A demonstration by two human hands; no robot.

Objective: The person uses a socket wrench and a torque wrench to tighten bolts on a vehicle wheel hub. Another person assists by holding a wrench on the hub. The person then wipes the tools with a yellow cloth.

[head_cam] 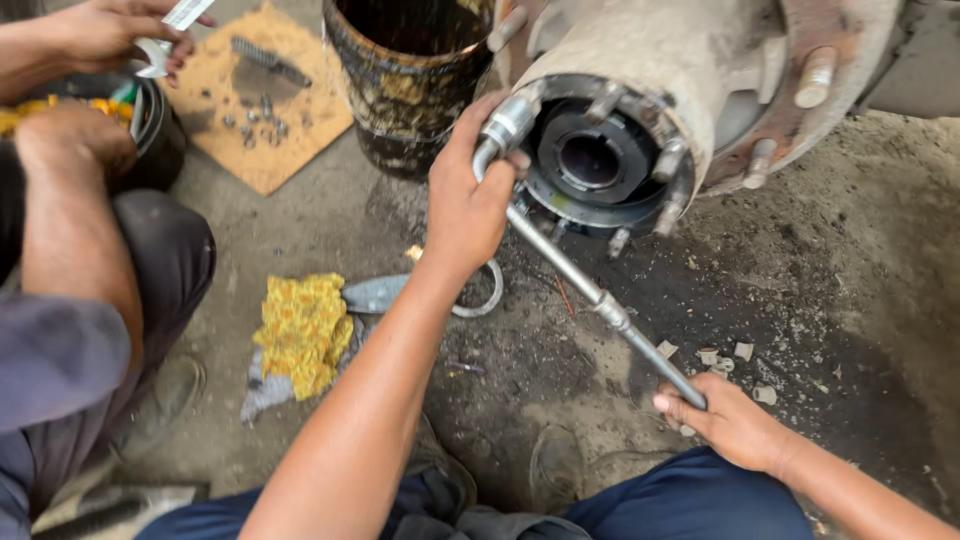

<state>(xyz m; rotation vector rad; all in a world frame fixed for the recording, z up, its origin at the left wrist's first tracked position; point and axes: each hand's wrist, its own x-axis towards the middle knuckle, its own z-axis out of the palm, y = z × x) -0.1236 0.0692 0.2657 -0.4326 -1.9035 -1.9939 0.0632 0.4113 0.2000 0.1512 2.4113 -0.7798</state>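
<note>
**Wrench on hub, both hands gripping**

Hub [640,110] cut off at top edge; wheel behind it out of frame. Socket end hidden under left hand [470,200], fingers wrapped tight at the wrench [570,270] head, upper centre. Right hand [730,420] closed round the handle end, lower right. Wrench: long steel bar, greasy, running diagonally. Floor [850,280] is oily dirt and concrete. Yellow rag [305,330] left of centre, black bucket [410,70] at top. Another person's arm [70,220] at left.

Left hand [465,205] raised, arm extended, grip closed; right hand [730,420] low, grip closed.
</note>
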